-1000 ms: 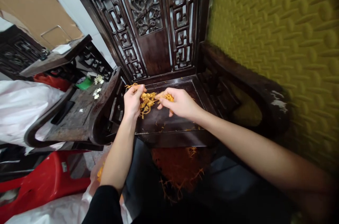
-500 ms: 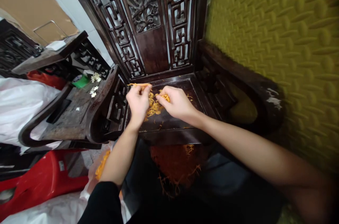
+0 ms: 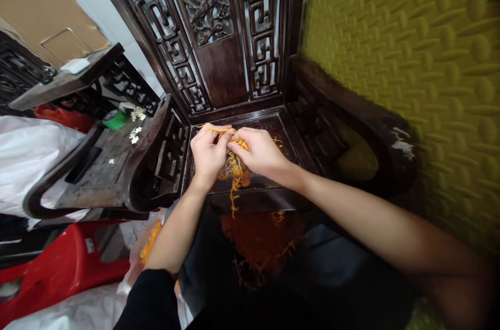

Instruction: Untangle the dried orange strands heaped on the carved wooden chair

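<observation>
Pinching orange strands, a person's left hand and right hand meet fingertip-close, dark wooden seat beneath them.

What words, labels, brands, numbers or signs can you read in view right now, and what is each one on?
No readable text anywhere in this view.
Small white label on the red plastic chair: too small and blurred to read.
Carved wooden backrest: fretwork and floral carving, no lettering I can make out.
Orange strands at the hands: no tag or print visible.
</observation>
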A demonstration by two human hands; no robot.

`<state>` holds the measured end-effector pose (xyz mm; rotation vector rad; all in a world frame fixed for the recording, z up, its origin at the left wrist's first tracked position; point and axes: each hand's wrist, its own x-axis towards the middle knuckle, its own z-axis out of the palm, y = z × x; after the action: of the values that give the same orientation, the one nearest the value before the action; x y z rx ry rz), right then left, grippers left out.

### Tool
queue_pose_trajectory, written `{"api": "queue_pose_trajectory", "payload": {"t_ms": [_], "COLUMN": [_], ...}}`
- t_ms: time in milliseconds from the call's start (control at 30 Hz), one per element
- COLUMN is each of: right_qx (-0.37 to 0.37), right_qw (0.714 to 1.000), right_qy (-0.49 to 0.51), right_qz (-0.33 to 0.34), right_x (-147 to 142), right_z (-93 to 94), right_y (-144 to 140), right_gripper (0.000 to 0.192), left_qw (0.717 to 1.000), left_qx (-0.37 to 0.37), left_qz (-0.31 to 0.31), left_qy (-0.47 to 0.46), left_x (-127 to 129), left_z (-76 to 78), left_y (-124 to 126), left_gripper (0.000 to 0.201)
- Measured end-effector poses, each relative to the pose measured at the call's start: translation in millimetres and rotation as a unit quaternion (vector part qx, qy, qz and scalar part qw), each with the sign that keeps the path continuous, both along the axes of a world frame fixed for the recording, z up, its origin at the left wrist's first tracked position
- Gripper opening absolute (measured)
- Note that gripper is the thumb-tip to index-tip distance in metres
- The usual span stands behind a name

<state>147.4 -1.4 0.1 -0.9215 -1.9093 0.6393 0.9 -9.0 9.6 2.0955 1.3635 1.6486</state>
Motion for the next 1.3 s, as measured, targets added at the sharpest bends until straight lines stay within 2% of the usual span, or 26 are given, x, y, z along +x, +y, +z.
{"api": "queue_pose_trajectory", "payload": {"t_ms": [100, 200, 233, 267, 333, 433, 533, 600, 633, 700, 767, 833, 900, 1000, 1100, 1233, 1300], "right_qx": [0.012, 0.000, -0.025, -0.064, -0.163, -0.295, -0.398, -0.441, -0.449, -0.430, -0.367, -0.281, -0.213, -0.176, -0.154, -0.129, -0.125], "right_qw": [1.000, 0.998, 0.997, 0.994, 0.974, 0.913, 0.841, 0.811, 0.810, 0.837, 0.890, 0.939, 0.967, 0.981, 0.987, 0.986, 0.980], "right_qy": [0.012, 0.042, 0.059, 0.084, 0.151, 0.270, 0.357, 0.374, 0.368, 0.329, 0.258, 0.172, 0.106, 0.050, 0.026, 0.044, 0.060], "right_qz": [-0.022, -0.036, -0.029, -0.014, 0.032, 0.079, 0.085, 0.084, 0.083, 0.083, 0.086, 0.097, 0.092, 0.060, 0.032, -0.098, -0.141], "right_x": [0.8, 6.6, 8.9, 10.8, 13.4, 14.7, 16.2, 17.0, 17.0, 15.6, 12.5, 8.4, 4.6, 2.0, 2.8, 0.5, -0.1], "right_z": [7.2, 17.8, 20.6, 22.4, 23.0, 18.5, 15.1, 15.3, 15.7, 16.3, 15.7, 14.0, 11.8, 8.5, 4.3, -5.5, -11.9], "right_y": [-6.4, -13.1, -13.7, -12.9, -7.3, 6.4, 16.5, 18.7, 18.5, 16.1, 12.2, 8.0, 4.2, 0.9, 3.0, 17.5, 29.5], "right_gripper": [0.017, 0.018, 0.018, 0.018, 0.016, 0.013, 0.005, 0.019, 0.023, 0.024, 0.027, 0.032, 0.027, 0.018, 0.019, 0.021, 0.023], "left_qw": [0.999, 0.976, 0.962, 0.950, 0.929, 0.902, 0.879, 0.862, 0.855, 0.844, 0.844, 0.857, 0.875, 0.888, 0.883, 0.871, 0.858], "left_qx": [0.007, -0.038, -0.054, -0.069, -0.114, -0.171, -0.193, -0.209, -0.215, -0.220, -0.218, -0.215, -0.214, -0.213, -0.210, -0.174, -0.174], "left_qz": [0.053, 0.147, 0.155, 0.139, 0.061, -0.047, -0.095, -0.133, -0.154, -0.189, -0.201, -0.184, -0.158, -0.143, -0.135, -0.088, -0.088], "left_qy": [-0.013, -0.155, -0.217, -0.270, -0.347, -0.394, -0.425, -0.442, -0.446, -0.451, -0.447, -0.430, -0.404, -0.381, -0.397, -0.450, -0.475], "left_x": [-18.9, -50.5, -59.6, -66.3, -70.7, -60.3, -46.4, -40.2, -37.6, -32.2, -25.1, -16.7, -8.8, -3.1, -5.7, -9.8, -10.1], "left_z": [0.9, 2.0, 2.5, 2.9, 3.6, 5.4, 8.8, 11.1, 11.9, 12.9, 12.5, 10.6, 7.7, 4.4, 5.5, 10.7, 13.6], "left_y": [18.6, 40.7, 45.3, 47.7, 46.1, 34.7, 24.0, 19.7, 18.0, 15.1, 12.3, 9.8, 8.1, 7.6, 9.0, 12.1, 13.1], "left_gripper": [0.009, 0.013, 0.017, 0.021, 0.027, 0.031, 0.031, 0.032, 0.032, 0.033, 0.032, 0.031, 0.031, 0.033, 0.033, 0.031, 0.031]}}
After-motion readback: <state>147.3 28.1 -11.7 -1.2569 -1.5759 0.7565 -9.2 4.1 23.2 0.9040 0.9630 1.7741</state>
